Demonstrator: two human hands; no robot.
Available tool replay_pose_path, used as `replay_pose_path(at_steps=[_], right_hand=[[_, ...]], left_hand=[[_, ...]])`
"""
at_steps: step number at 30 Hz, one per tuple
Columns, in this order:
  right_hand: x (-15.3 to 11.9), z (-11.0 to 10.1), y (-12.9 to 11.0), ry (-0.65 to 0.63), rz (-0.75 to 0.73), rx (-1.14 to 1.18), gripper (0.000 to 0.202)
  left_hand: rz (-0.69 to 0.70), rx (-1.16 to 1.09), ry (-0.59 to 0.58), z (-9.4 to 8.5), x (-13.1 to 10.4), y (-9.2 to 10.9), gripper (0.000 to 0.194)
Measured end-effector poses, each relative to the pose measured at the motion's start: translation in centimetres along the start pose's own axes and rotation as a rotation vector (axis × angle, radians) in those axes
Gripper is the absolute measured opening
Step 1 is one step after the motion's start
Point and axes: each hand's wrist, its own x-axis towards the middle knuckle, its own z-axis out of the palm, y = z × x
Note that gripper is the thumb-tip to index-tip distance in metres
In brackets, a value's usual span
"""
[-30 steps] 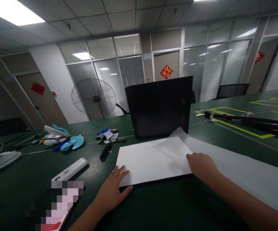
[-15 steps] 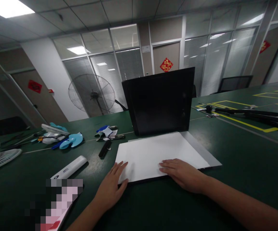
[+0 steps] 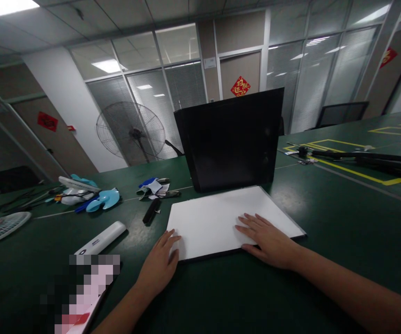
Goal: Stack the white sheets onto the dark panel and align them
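Observation:
A white sheet point(image 3: 214, 220) lies flat over a dark-edged base, in front of an upright black panel point(image 3: 233, 141) that appears joined at its far edge. My left hand point(image 3: 160, 260) rests at the sheet's near left corner, fingers extended and slightly apart, thumb by the edge. On the right part of the sheet, my right hand point(image 3: 270, 241) lies with its fingers spread, holding nothing. A thin greyish strip shows along the sheet's right edge.
On the green table point(image 3: 200, 301), a white elongated device point(image 3: 101, 239) and a black object point(image 3: 151, 212) lie left of the sheet. Farther left are blue fan blades point(image 3: 105, 199) and a white perforated item point(image 3: 7, 227). Black cables point(image 3: 370, 160) lie at the right.
The grey layer that stuck out at the right is now almost aligned with the white sheet. My right hand has shifted slightly right and spread its fingers; my left hand has moved slightly left.

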Motion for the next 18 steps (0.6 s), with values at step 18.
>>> replay_pose_path(at_steps=[18], right_hand=[[-0.2, 0.2, 0.9, -0.006, -0.065, 0.028, 0.074]], left_hand=[[0.038, 0.094, 0.043, 1.2, 0.0, -0.9, 0.058]])
